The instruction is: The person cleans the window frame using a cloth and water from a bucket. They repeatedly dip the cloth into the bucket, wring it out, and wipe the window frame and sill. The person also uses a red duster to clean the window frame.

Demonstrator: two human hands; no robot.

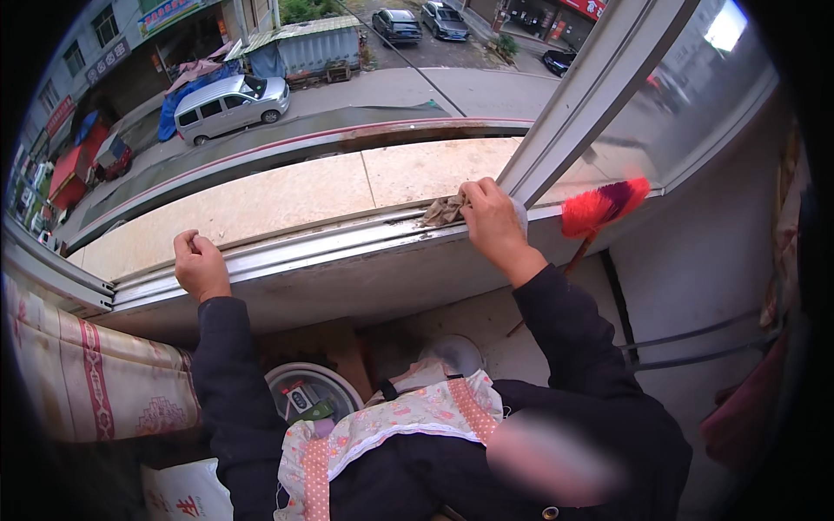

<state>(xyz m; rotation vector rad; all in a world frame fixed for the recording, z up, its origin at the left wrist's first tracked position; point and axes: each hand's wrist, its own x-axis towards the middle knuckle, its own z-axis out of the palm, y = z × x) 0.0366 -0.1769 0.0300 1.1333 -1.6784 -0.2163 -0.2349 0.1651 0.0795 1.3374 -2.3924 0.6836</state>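
My right hand [492, 218] grips a crumpled, dirty brown cloth [444, 211] on the sliding-window track [345, 238]. It is close to the foot of the upright sash frame [573, 111], and dark grime marks the metal beside the cloth. Farther left, my left hand [201, 264] rests at the track with its fingers curled in; whether something is inside them cannot be seen. Beyond the track runs a tiled outer ledge [293, 189], crossed by a joint line.
A red and purple bristle brush [606, 205] on a wooden handle leans at the right below the glass. A patterned curtain [98, 371] hangs at left. Below are a round tub [352, 384] with items in it and a white bag [189, 492]. The window opens above a street.
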